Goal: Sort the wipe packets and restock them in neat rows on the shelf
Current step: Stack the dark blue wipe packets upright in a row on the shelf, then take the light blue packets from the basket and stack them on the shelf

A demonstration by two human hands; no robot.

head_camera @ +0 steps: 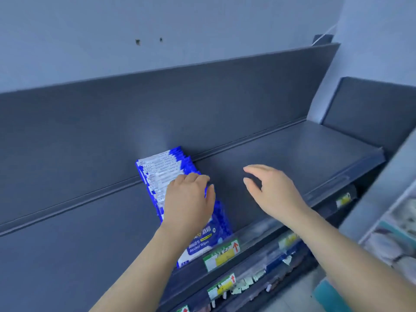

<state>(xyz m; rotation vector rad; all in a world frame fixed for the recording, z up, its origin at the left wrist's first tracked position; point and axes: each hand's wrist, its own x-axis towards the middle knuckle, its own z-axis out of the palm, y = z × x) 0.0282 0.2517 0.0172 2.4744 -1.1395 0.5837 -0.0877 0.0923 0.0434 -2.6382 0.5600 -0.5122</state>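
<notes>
The wipe packets [162,170], blue with white tops, stand on edge in a single row on the shelf [281,158], packed face to face. The row runs from the near front rail to the far back panel [157,104], a little left of the shelf's middle. The nearest packet [202,246] faces the viewer and reads "Alcohol Wipes".

The left hand [189,199] lies on top of the row around its middle. Its fingers curl over the packets' upper edges and its thumb comes down the row's right side, so it grips them.

The right hand [272,190] hovers over bare shelf to the right of the row, apart from the packets. Its fingers are loosely bent, the thumb spread, and it holds nothing.

A green, yellow and white price label [221,254] with a red arrow sits on the front rail just below the nearest packet. Similar labels mark the lower shelf [227,284]. A pale wall [180,30] rises behind the back panel. A blurred rack of goods [394,233] stands at the right edge.
</notes>
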